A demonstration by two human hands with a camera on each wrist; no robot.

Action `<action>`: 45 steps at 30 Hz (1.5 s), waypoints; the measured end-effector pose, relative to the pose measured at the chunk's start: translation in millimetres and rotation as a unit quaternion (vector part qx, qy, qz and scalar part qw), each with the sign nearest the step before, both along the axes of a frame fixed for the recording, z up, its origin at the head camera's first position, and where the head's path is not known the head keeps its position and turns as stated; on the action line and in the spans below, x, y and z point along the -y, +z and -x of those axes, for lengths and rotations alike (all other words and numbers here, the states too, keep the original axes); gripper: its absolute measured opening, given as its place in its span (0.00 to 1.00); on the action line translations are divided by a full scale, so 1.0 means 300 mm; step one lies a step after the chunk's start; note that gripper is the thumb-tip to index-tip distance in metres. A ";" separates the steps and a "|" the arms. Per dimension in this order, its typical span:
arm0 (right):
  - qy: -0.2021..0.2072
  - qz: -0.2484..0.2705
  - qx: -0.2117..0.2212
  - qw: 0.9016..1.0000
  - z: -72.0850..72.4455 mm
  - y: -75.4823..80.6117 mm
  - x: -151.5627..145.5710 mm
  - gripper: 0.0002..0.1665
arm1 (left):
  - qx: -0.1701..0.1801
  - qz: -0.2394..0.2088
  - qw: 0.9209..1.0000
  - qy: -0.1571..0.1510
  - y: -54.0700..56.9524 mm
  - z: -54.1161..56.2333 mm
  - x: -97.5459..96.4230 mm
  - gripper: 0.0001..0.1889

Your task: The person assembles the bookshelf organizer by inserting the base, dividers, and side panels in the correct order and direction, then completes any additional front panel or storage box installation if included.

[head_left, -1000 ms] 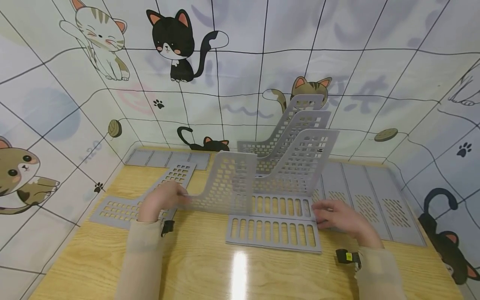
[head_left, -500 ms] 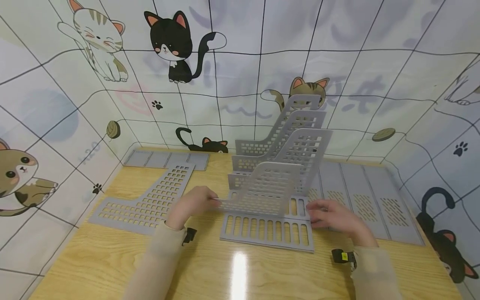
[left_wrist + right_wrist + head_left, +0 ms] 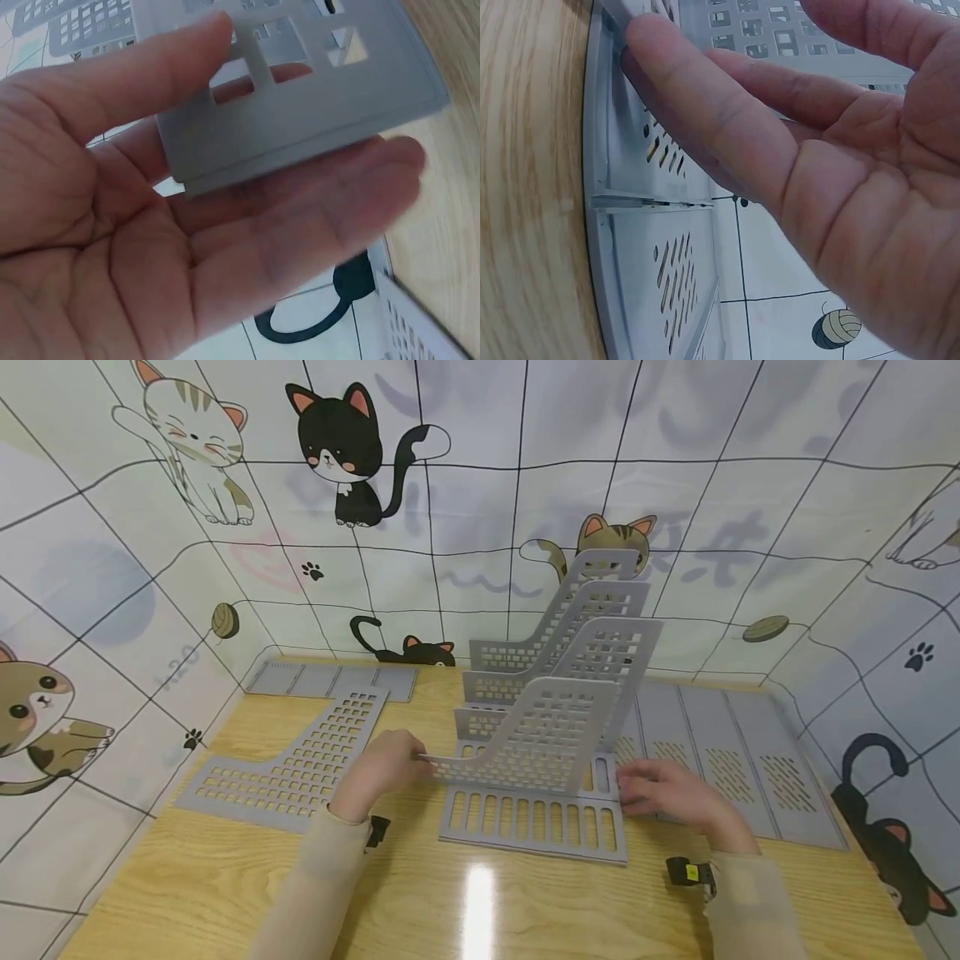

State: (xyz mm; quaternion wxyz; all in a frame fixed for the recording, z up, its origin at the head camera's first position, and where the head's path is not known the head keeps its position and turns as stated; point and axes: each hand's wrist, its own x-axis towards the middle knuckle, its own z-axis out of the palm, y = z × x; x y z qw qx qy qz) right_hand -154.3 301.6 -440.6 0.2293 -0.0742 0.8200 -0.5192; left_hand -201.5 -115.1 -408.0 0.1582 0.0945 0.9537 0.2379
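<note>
In the head view my left hand (image 3: pixel 382 772) pinches the low front end of a grey perforated side panel (image 3: pixel 540 743). This panel stands upright over the grey slotted base (image 3: pixel 528 847), in front of several similar uprights. The left wrist view shows the thumb over the panel's face (image 3: pixel 300 127) and fingers behind and below it. My right hand (image 3: pixel 671 789) is at the right edge of the base, fingertips right at that edge. Its fingers (image 3: pixel 727 112) are mostly straight in the right wrist view.
A matching perforated panel (image 3: pixel 288 772) lies flat on the wooden table (image 3: pixel 390 893) at left. Long grey panels with slanted slots (image 3: pixel 742 718) lie at right. Narrow grey panels (image 3: pixel 333 678) lie at the back left, near the cat-print backdrop (image 3: pixel 480 502).
My left hand has moved right, bringing the perforated panel from the base's left side to over the base, in line with the other uprights. My right hand has stayed at the base's right edge.
</note>
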 end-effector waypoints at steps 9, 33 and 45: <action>0.001 -0.006 -0.012 1.000 0.001 0.008 0.003 0.32 | -0.023 -0.010 0.999 -0.041 -0.013 -0.003 -0.027 0.15; 0.022 0.070 -0.021 0.997 0.010 -0.008 -0.014 0.26 | -0.099 -0.073 0.986 -0.115 -0.045 -0.037 -0.128 0.22; 0.013 0.018 -0.041 0.999 0.006 -0.001 0.003 0.25 | -0.051 -0.085 0.987 -0.127 -0.042 -0.023 -0.084 0.12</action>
